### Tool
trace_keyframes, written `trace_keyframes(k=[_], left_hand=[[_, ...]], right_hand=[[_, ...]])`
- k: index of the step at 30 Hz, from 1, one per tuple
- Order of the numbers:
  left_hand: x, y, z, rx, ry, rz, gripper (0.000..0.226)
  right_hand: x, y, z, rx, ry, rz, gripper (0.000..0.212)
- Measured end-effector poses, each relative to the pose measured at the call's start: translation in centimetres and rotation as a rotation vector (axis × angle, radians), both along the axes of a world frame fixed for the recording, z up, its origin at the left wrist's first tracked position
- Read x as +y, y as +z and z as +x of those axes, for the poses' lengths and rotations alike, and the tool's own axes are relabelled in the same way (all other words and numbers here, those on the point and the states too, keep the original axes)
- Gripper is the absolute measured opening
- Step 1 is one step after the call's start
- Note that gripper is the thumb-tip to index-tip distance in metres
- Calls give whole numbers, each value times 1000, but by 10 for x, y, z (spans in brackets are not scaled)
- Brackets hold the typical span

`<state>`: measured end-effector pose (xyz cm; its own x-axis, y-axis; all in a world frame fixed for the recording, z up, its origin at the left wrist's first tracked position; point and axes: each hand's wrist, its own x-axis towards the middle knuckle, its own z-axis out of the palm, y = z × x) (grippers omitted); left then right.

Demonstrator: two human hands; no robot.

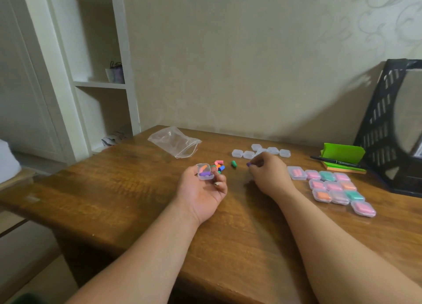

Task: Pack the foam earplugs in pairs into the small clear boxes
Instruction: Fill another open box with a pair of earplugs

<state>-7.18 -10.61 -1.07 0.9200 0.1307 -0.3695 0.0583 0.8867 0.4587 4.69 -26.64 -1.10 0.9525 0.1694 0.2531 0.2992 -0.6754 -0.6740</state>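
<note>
From the head view, our left hand (203, 189) lies palm up on the tabletop (137, 201), its grip holding an open clear box (204, 171) with a purple and an orange plug inside. Our right hand (267, 173) pinches a purple earplug (249, 164) at its fingertips, just right of the box; its long axis we cannot tell. Loose plugs (219, 165) sit just beyond the box, packed boxes (333, 187) on the right.

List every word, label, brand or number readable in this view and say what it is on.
None can be read.
Black pen: any print is too small and blurred.
Green notepad holder: no text shows.
Small clear boxes: no labels show.
Zip bag: clear, no print visible.
</note>
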Motion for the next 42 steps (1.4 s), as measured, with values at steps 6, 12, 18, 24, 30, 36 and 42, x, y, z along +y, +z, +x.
trace_keyframes(k=[6, 12, 18, 24, 30, 36, 42], left_hand=[[-3, -1, 0, -77, -17, 72, 41], [-2, -4, -1, -126, -28, 80, 35], [-2, -5, 0, -106, -30, 124, 45], [-6, 2, -6, -108, -24, 89, 48], [-6, 2, -6, -100, -21, 90, 49], [-3, -5, 3, -109, -18, 74, 42], [0, -7, 4, -121, -27, 85, 50]], right_hand=[[18, 24, -45, -127, 246, 256, 4], [42, 25, -72, -93, 460, 178, 11], [40, 19, -66, -121, 452, 91, 3], [41, 18, -68, -156, 448, 51, 7], [40, 21, -71, -159, 453, 31, 10], [30, 29, -64, -124, 399, 195, 13], [22, 25, -61, 93, 542, 111, 71]])
